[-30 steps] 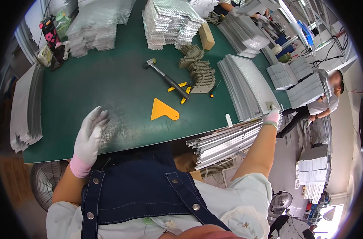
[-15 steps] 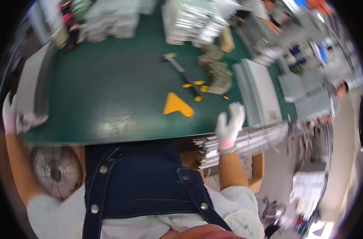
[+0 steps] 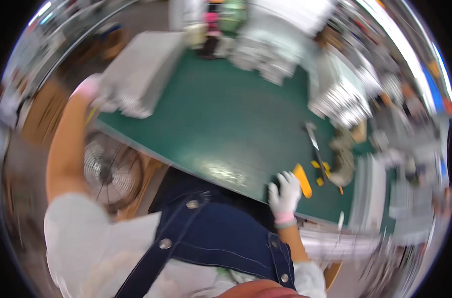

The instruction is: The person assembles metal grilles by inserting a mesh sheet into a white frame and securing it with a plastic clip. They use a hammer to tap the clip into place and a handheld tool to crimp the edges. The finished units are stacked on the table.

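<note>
My left hand point(image 3: 88, 88), in a white glove with a pink cuff, is at the outer near corner of a tall stack of pale grey panels point(image 3: 141, 69) on the left of the green table point(image 3: 231, 119). Its fingers are blurred and partly hidden by the stack. Over the table's front edge, my right hand point(image 3: 285, 194), gloved the same way, has its fingers spread and holds nothing. Just to its right lies a flat yellow plastic scraper point(image 3: 303, 181). Beyond the scraper are a hammer-like tool point(image 3: 314, 141) with a dark handle and several small yellow pieces point(image 3: 320, 182).
Silvery stacked parts point(image 3: 335, 89) and pale bundles point(image 3: 265, 49) line the far side. Greyish ribbed pieces point(image 3: 343, 161) sit right of the tool, with upright pale panels point(image 3: 369, 191) beyond. A round fan point(image 3: 107, 171) stands below the table's left front.
The view has swung left, so the table appears tilted and shifted right. My right hand has moved left along the front edge, nearer the scraper. My left hand stays by the panel stack.
</note>
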A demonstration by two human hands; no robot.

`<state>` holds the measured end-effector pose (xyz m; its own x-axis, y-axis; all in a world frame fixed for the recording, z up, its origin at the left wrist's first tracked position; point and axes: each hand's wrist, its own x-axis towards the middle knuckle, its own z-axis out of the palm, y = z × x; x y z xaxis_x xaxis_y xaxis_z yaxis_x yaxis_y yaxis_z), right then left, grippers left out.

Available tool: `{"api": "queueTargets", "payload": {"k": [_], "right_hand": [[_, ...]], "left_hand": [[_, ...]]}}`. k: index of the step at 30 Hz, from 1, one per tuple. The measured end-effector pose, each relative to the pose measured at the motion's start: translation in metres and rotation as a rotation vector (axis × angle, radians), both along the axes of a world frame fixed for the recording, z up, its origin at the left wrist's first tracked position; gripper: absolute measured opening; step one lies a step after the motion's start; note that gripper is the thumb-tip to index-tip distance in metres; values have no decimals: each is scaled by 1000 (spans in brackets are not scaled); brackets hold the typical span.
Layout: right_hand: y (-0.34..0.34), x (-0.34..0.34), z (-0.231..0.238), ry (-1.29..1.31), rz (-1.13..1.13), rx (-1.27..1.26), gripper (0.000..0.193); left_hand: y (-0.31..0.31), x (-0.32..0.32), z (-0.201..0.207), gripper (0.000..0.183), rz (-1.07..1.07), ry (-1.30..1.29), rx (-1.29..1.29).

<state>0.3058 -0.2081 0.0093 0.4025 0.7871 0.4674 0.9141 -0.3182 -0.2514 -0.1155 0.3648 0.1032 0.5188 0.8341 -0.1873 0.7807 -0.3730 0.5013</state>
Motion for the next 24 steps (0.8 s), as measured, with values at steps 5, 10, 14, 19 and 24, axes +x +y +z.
{"api": "queueTargets", "payload": {"k": [5,10,14,19,24], "right_hand": [[17,-1,13,48,5,61,30],[-1,-2,8,70,-102,-24,26],[0,-1,6,104,-79,7,27],[1,2,10,110,-48,35,28],[15,2,-3,647,-148,557,39]], "left_hand": [[110,-105,-18,29,-42,255,530],[69,-16,20,36,190,136,64],[73,-50,47,40,374,-463,-477],[-47,2,57,56,127,-1088,-542],[-278,146,36,57,8,-558,-143]]}}
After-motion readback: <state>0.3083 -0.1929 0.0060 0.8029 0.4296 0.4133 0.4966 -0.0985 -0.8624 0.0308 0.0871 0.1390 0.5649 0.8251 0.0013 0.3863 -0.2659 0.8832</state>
